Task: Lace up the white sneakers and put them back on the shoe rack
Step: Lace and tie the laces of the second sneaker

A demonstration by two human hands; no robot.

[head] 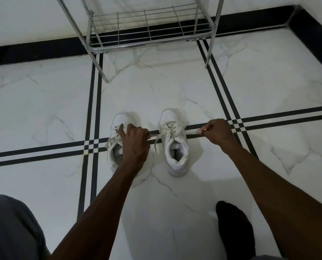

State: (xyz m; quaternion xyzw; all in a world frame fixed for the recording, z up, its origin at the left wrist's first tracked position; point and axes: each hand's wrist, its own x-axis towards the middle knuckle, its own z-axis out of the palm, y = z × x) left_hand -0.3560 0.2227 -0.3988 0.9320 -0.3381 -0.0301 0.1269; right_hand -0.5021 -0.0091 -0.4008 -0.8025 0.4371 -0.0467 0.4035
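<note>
Two white sneakers stand side by side on the marble floor, toes pointing at the shoe rack (148, 43). The right sneaker (177, 158) has its lace threaded through the eyelets. My right hand (217, 131) pinches one lace end (191, 131), drawn taut to the right. My left hand (135, 139) is closed on the other lace end, which runs to the right sneaker, with a loose tail hanging between the shoes. That hand hovers over the left sneaker (121, 119) and hides its tongue; loose lace shows at its left side.
The chrome wire rack stands against the wall, its lowest shelf bare, two legs on the floor just beyond the shoes. My foot in a black sock (235, 228) rests at lower right, my grey-trousered knee (11, 228) at lower left. Black skirting lines the walls.
</note>
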